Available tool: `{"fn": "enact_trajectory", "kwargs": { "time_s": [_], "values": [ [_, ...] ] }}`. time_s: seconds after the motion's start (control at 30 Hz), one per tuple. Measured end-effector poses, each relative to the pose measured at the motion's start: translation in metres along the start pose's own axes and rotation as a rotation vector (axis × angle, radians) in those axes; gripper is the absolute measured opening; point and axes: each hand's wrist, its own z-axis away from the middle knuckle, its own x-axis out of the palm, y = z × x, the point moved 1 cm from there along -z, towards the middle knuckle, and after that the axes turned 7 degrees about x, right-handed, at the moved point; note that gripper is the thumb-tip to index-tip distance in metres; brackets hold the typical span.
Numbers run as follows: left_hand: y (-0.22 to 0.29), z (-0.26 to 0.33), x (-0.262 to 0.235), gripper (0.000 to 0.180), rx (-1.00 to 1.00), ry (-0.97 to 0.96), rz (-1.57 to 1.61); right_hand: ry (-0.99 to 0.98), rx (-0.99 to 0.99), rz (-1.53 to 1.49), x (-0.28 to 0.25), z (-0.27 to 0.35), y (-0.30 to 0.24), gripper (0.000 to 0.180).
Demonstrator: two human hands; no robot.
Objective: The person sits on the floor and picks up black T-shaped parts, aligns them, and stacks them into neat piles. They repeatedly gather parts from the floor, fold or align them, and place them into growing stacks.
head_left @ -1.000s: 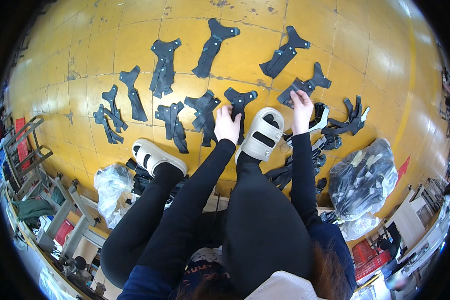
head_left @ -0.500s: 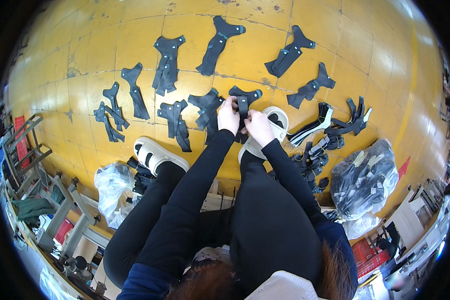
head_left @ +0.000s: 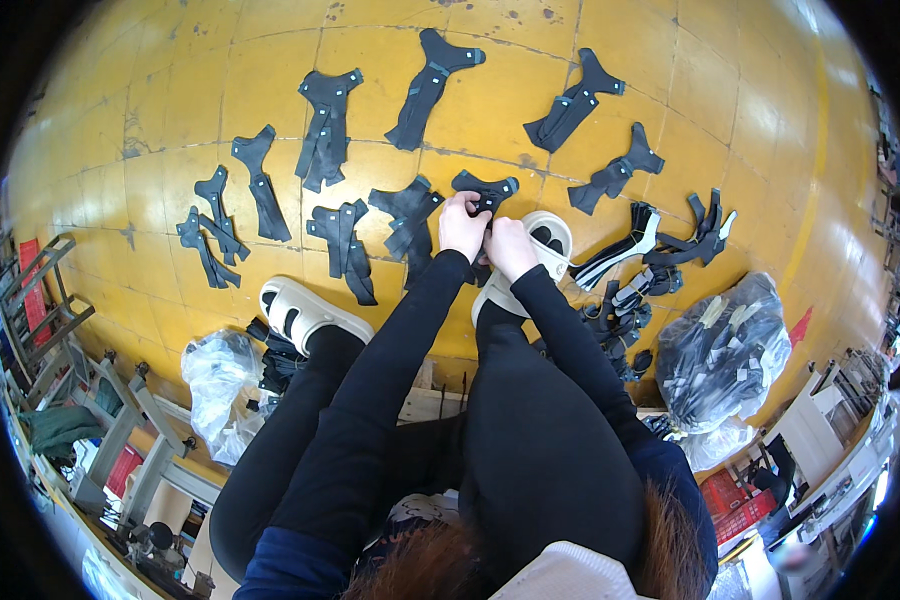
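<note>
Low over the floor, both hands are closed on one black Y-shaped fabric strap piece (head_left: 486,187) with small white tags. My left hand (head_left: 461,228) grips its middle, fingers bent over the cloth. Close beside it, my right hand (head_left: 511,248) pinches its lower part; the fingertips are partly hidden. Left of my left hand lies a similar strap piece (head_left: 406,208), and beyond it another strap piece (head_left: 342,237) with crossed bands. To the right of my right hand is a cream clog (head_left: 550,240) on my foot.
Several more strap pieces (head_left: 432,90) lie spread on the yellow tiled floor (head_left: 180,100). On the right are white-edged black straps (head_left: 620,248), a pile of small black pieces (head_left: 615,325) and a filled clear plastic bag (head_left: 722,350). Another plastic bag (head_left: 220,385) sits left. Metal frames (head_left: 45,290) stand at far left.
My left hand has turned and closed further over the strap piece. My right hand has drawn in beside it, and the band between the hands is now mostly covered.
</note>
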Motion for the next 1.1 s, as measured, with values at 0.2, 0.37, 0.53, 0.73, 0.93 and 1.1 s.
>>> {"fn": "enact_trajectory", "kwargs": {
  "time_s": [0.2,0.37,0.53,0.73,0.93,1.1],
  "values": [
    [0.016,0.009,-0.007,0.031,0.032,-0.100,-0.181,0.031,-0.065,0.112,0.000,0.001,0.004,0.022],
    [0.028,0.019,-0.010,0.037,0.176,-0.099,-0.285,-0.094,0.042,0.093,-0.024,0.009,0.014,0.027],
    [0.028,0.022,-0.003,0.035,0.234,-0.101,-0.392,0.125,0.097,-0.071,-0.099,0.006,0.005,0.032],
    [0.025,0.030,0.005,0.026,0.344,-0.097,-0.678,0.351,0.049,0.047,-0.135,-0.018,0.015,0.030],
    [0.028,0.038,-0.002,0.019,0.345,-0.130,-0.493,0.572,-0.028,-0.095,-0.145,-0.071,0.009,0.034],
    [0.016,0.054,-0.014,0.017,-0.007,-0.030,0.335,0.823,0.059,-0.004,-0.136,-0.103,0.007,0.055]
  ]
}}
